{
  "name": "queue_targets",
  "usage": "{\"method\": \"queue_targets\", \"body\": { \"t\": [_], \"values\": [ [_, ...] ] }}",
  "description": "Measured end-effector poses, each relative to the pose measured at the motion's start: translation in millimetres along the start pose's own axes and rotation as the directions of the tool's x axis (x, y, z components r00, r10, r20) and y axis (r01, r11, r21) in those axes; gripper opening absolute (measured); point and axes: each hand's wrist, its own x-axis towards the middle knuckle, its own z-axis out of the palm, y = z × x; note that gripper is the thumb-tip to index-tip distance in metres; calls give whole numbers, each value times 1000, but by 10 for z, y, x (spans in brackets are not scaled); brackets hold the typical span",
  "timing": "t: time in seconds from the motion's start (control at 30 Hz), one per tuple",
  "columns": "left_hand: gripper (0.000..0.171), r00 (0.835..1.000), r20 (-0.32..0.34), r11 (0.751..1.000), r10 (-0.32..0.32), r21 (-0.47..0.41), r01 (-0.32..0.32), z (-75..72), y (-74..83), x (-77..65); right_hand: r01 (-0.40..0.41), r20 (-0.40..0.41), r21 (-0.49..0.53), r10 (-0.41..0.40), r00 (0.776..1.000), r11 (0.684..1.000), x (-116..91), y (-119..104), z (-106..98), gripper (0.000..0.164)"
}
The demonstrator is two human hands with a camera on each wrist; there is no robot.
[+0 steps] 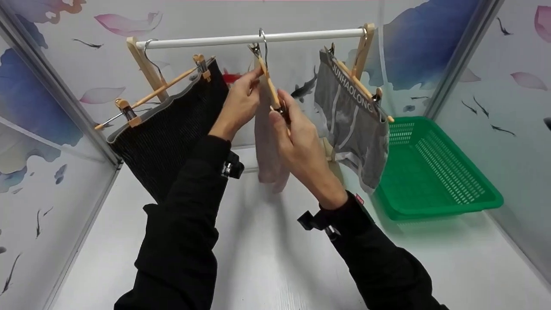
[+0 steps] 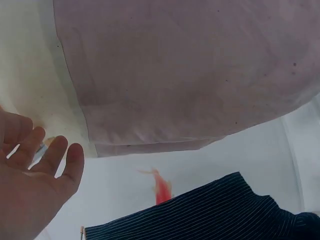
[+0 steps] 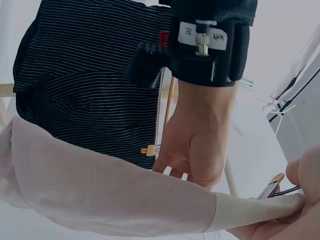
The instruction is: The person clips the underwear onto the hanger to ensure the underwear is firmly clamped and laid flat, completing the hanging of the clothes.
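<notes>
A clip hanger [image 1: 270, 84] hangs from the middle of the white rod, turned nearly end-on. From it hangs a pale pink garment [image 1: 267, 146] with a cream waistband [image 3: 250, 212]. My left hand [image 1: 242, 105] pinches the hanger's far part with its fingertips, just below the metal hook; the other fingers are loosely bent in the left wrist view. My right hand [image 1: 303, 142] pinches the near-end clip [image 1: 279, 109] between thumb and fingers. In the right wrist view those fingers also close round the waistband's edge, which partly hides the clip.
Dark striped shorts [image 1: 172, 125] hang clipped at the left. Grey boxer briefs [image 1: 353, 116] with a lettered waistband hang at the right. The white rod [image 1: 202, 41] rests on wooden posts. A green basket [image 1: 439, 172] stands on the white table at the right.
</notes>
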Motion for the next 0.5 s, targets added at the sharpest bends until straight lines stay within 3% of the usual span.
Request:
{"method": "queue_targets", "body": {
  "t": [0.3,0.5],
  "values": [
    [51,994,48,995,-96,13,95,-35,-45,142,-76,15,65,75,997,995,150,58,125,54],
    [51,992,48,993,-115,26,114,-29,-104,154,-99,17,76,98,995,992,175,115,176,54]
  ]
}}
